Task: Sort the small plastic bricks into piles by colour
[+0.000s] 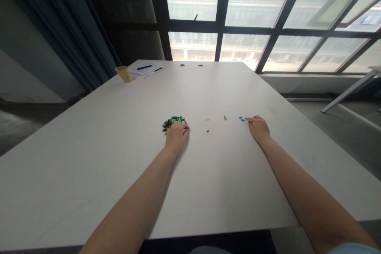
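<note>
Two hands on a white table (89,158), mid-table. Left hand (177,137) draped over the near side of a heap of mixed-colour plastic bricks (174,124), fingers curled, can't tell if pinching any. Right hand (258,128) relaxed, holding nothing visible, fingertip just beside blue bricks (241,118). Between hands: yellow bricks (207,119), green bricks (225,118), one dark brick (207,131). Far left corner: paper cup (124,74), papers (149,70), blue pen (144,67)
</note>
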`<control>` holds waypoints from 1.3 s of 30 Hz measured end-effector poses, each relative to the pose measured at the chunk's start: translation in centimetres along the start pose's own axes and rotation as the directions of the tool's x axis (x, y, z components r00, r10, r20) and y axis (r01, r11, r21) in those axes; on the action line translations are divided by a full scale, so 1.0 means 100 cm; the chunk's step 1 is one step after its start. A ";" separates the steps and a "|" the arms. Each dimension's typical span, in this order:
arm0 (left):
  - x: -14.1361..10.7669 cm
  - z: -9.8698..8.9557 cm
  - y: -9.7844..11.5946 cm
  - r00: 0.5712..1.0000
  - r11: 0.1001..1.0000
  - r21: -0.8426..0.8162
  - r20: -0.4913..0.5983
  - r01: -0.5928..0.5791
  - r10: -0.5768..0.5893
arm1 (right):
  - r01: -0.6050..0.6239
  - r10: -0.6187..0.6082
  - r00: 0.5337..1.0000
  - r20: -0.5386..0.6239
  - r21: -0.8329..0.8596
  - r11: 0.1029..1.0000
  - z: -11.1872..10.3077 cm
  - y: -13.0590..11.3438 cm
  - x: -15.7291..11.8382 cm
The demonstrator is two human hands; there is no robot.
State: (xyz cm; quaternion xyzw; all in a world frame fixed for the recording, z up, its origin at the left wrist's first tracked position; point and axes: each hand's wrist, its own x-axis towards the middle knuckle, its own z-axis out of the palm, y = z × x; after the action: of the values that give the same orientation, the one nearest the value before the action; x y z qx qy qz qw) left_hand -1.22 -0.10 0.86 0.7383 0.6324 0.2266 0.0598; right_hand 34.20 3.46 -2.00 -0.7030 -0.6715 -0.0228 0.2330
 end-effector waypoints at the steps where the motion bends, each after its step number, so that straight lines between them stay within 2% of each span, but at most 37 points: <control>1: 0.000 0.000 0.000 1.000 1.000 0.000 0.002 -0.001 0.001 | 0.006 -0.006 1.000 -0.004 0.001 1.000 0.000 0.000 0.000; 11: 0.001 0.001 0.000 1.000 1.000 -0.028 -0.008 0.005 -0.005 | 0.005 -0.003 0.999 -0.041 0.040 0.999 0.004 0.002 -0.001; 13: 0.002 0.002 0.000 1.000 0.996 -0.090 -0.022 0.008 -0.010 | 0.001 0.004 0.997 -0.076 0.063 0.998 0.001 0.000 -0.002; 15: 0.003 0.003 0.001 0.998 0.970 -0.241 -0.020 0.045 -0.052 | 0.000 0.013 0.991 -0.131 0.099 0.995 -0.004 -0.007 -0.003; 17: 0.003 0.003 0.006 0.989 0.870 -0.471 0.053 0.147 -0.139 | 0.024 0.001 0.986 -0.169 0.149 0.989 -0.011 -0.020 -0.005; 19: 0.000 0.000 0.015 0.962 0.682 -0.677 0.198 0.274 -0.190 | 0.080 -0.048 0.987 -0.154 0.212 0.974 -0.021 -0.043 -0.010; 22: -0.008 -0.009 0.034 0.915 0.426 -0.811 0.383 0.400 -0.130 | 0.178 -0.171 0.984 -0.049 0.336 0.925 -0.038 -0.087 -0.026; 24: -0.014 -0.015 0.046 0.895 0.351 -0.828 0.440 0.437 -0.076 | 0.234 -0.251 0.968 -0.014 0.418 0.878 -0.049 -0.117 -0.041; 27: -0.020 -0.020 0.055 0.884 0.336 -0.834 0.467 0.438 0.006 | 0.318 -0.350 0.936 -0.046 0.541 0.779 -0.058 -0.149 -0.063; 29: -0.022 -0.021 0.056 0.884 0.352 -0.840 0.463 0.413 0.067 | 0.334 -0.368 0.927 -0.072 0.604 0.724 -0.058 -0.158 -0.073; 32: -0.022 -0.020 0.054 0.885 0.389 -0.845 0.447 0.368 0.134 | 0.319 -0.341 0.935 -0.102 0.664 0.677 -0.053 -0.160 -0.080; 39: -0.022 -0.022 0.056 0.879 0.442 -0.842 0.431 0.310 0.204 | 0.311 -0.329 0.937 -0.120 0.717 0.624 -0.047 -0.153 -0.082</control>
State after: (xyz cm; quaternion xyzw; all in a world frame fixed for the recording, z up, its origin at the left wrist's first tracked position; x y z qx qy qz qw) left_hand 2.74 -3.69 4.37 0.6036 0.4044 0.3359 0.5994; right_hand 20.09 -6.06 3.90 -0.4222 -0.7415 0.2119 0.4765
